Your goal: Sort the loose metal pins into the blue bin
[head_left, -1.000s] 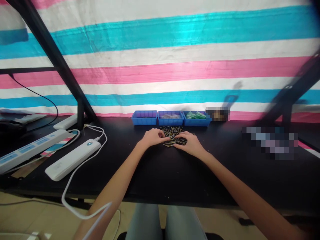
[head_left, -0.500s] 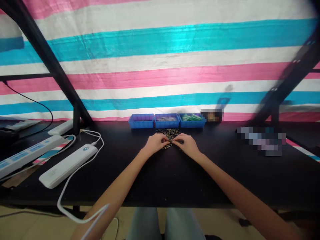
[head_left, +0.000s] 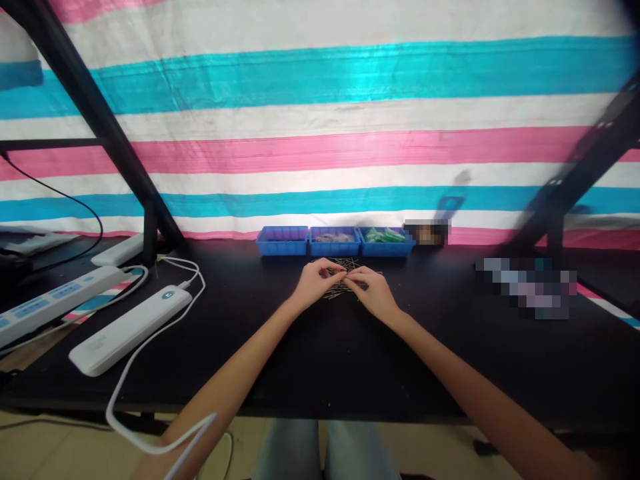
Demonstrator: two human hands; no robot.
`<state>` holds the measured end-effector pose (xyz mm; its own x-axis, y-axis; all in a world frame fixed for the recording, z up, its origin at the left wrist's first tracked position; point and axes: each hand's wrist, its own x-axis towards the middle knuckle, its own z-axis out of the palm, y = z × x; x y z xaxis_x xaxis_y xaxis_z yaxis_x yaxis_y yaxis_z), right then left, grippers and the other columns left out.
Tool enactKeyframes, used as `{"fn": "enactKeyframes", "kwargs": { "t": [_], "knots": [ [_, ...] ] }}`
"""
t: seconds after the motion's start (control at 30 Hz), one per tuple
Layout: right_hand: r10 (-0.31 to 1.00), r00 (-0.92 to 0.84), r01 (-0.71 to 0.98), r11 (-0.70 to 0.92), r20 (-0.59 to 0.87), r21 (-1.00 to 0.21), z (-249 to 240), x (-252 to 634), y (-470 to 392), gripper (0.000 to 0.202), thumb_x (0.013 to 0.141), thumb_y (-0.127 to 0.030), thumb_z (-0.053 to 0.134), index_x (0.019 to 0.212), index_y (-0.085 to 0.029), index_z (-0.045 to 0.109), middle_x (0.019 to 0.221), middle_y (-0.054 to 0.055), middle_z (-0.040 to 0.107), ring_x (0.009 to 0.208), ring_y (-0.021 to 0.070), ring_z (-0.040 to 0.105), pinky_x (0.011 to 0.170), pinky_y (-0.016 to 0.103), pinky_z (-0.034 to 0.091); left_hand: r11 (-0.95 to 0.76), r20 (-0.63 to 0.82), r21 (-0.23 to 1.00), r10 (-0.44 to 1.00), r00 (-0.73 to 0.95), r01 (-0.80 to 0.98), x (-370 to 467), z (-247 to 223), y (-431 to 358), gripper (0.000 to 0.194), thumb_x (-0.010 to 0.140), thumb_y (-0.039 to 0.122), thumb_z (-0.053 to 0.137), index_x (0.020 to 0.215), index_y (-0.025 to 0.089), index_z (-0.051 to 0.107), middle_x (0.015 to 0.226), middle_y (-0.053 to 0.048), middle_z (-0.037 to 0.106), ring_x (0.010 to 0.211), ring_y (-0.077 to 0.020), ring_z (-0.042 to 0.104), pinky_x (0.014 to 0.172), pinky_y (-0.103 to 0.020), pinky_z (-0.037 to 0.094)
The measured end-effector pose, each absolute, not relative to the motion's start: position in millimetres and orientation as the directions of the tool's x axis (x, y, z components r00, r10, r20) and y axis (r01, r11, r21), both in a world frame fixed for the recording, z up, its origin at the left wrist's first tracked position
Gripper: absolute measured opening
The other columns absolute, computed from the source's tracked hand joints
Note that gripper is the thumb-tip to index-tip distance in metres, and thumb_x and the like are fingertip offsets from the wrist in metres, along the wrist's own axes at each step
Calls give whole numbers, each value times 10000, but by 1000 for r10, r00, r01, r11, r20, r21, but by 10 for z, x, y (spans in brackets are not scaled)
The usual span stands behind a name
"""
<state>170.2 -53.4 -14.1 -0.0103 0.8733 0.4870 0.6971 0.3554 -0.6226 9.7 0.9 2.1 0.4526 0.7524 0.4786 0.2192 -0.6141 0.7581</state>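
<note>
Black table [head_left: 330, 367]: left hand [head_left: 316, 281], right hand [head_left: 376, 292] curled inward over rods [head_left: 338, 291].

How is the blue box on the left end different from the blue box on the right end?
The right box shows bright green pieces; in the left box I see none. The left box is nearer the left hand; the right box is nearer the right hand. Both are blue and open-topped, standing behind the thin sticks.
</note>
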Motion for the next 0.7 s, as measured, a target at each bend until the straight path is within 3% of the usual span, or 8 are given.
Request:
{"fn": "enactKeyframes", "kwargs": {
  "t": [0.17, 0.37, 0.6, 0.7],
  "knots": [
    [871, -24, 688, 371, 491, -624, -134, 1630, -571, 197, 809, -350, 519, 783, -258, 692, 875, 31, 645, 774, 186, 605, 696, 315, 475, -587, 456, 784, 766, 454, 202, 123, 43, -19, 258, 718, 403, 622, 799, 169, 694, 800, -53, 629, 622, -113, 521, 574, -232, 419],
    [830, 114, 610, 375, 546, -698, -17, 1657, -564, 224, 793, -385, 537, 802, -216, 684, 843, 56, 630, 733, 175, 587, 625, 291, 469, -558, 459, 810, 795, 397, 182, 100, 83, 23, 261, 708, 423, 631, 774, 177, 687, 786, -43, 649, 594, -108, 510, 554, -236, 410],
    [827, 167, 530, 383, 536, -757, 5, 1607, -571, 243, 768, -411, 569, 789, -197, 683, 857, 60, 614, 703, 158, 573, 582, 272, 456, -566, 415, 813, 725, 550, 133, 57, 59, 64, 243, 659, 411, 679, 726, 179, 705, 707, -29, 629, 584, -105, 509, 543, -232, 400],
    [837, 170, 544, 361, 521, -758, -16, 1633, -557, 265, 768, -427, 564, 800, -192, 683, 855, 62, 619, 691, 156, 566, 568, 270, 446, -480, 378, 872, 787, 488, 99, 19, 54, 141, 230, 608, 388, 720, 685, 172, 706, 692, -30, 641, 554, -96, 502, 527, -229, 392]
  ]
}}
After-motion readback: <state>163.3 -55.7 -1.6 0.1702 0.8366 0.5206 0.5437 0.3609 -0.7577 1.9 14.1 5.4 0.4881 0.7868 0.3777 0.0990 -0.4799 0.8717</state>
